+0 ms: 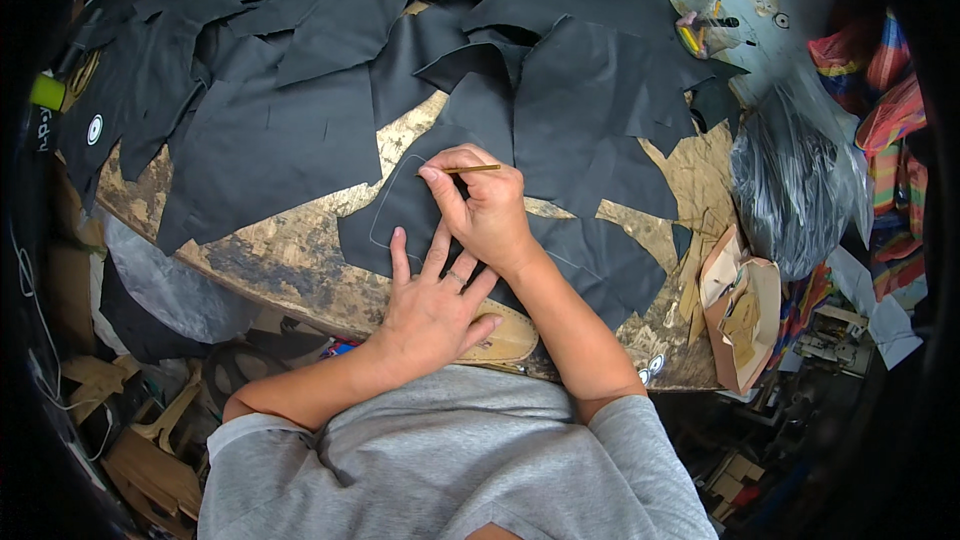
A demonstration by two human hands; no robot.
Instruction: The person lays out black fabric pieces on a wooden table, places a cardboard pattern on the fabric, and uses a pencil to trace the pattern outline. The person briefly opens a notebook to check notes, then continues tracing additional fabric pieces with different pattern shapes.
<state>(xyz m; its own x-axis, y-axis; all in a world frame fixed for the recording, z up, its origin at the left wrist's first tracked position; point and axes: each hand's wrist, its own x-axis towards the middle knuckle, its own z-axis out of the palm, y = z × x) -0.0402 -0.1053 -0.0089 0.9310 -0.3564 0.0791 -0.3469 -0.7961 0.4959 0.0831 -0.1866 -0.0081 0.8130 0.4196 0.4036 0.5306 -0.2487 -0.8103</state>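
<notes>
On the desk, a pale curved line marks black leather ahead of the left hand, spread flat at the leather's near edge; rightward, the right hand, closer to the line's far end, pinches a slim gold pen pointing left.

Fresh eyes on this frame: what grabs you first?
First, the overlapping black leather-like sheets across most of the worn worktable. Near the middle, the right hand holds a thin gold-coloured pen by a pale outline; the left hand spreads nearer the body. At right sits a crumpled see-through plastic bag.
</notes>
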